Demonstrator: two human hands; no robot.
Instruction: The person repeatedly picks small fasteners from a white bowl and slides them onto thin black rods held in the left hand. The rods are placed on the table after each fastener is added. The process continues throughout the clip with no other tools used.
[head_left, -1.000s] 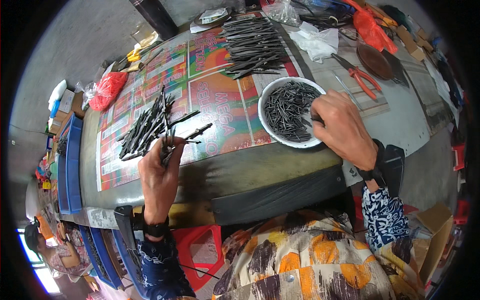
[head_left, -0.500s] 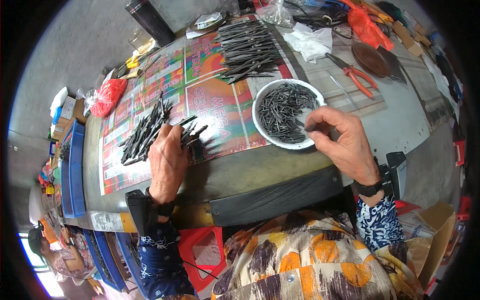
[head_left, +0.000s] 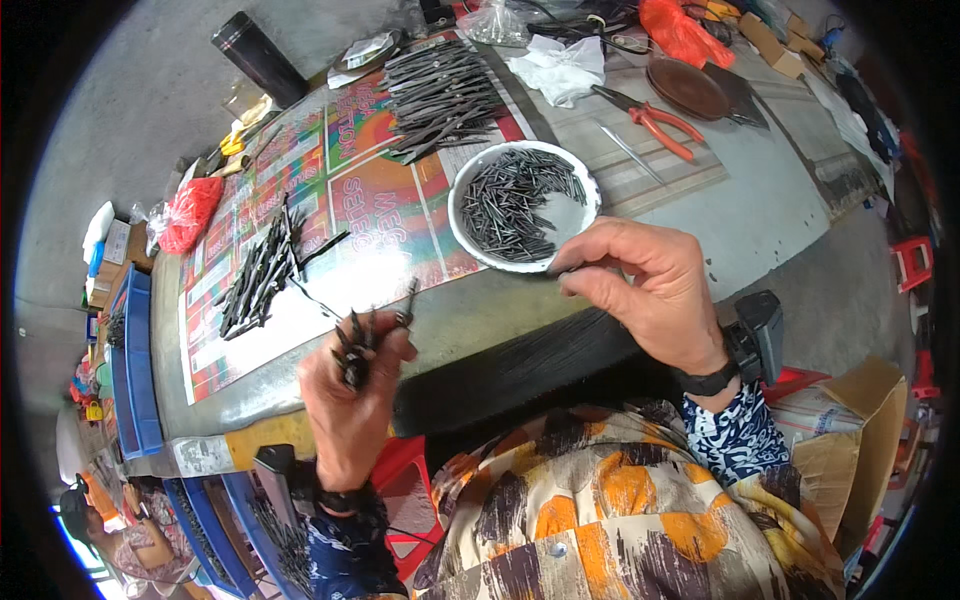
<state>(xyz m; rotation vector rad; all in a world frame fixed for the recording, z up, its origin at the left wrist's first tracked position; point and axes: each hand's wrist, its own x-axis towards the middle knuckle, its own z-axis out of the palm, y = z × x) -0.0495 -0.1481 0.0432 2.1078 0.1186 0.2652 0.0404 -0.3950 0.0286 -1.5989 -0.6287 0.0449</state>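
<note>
Head view: left hand [head_left: 350,405] fisted around a bunch of dark metal pieces [head_left: 358,345], held above the table's near edge [head_left: 470,330]. Right hand [head_left: 645,290] pinches something thin at the rim of the white bowl [head_left: 523,205]; can't tell what. Bowl is full of small dark pins. One pile of pieces [head_left: 258,275] lies on the printed mat left of the left hand, a bigger pile [head_left: 440,95] beyond the bowl. Orange pliers [head_left: 655,120], white cloth [head_left: 557,68], brown dish [head_left: 688,85] sit further back right. Red bag [head_left: 185,215] far left.
</note>
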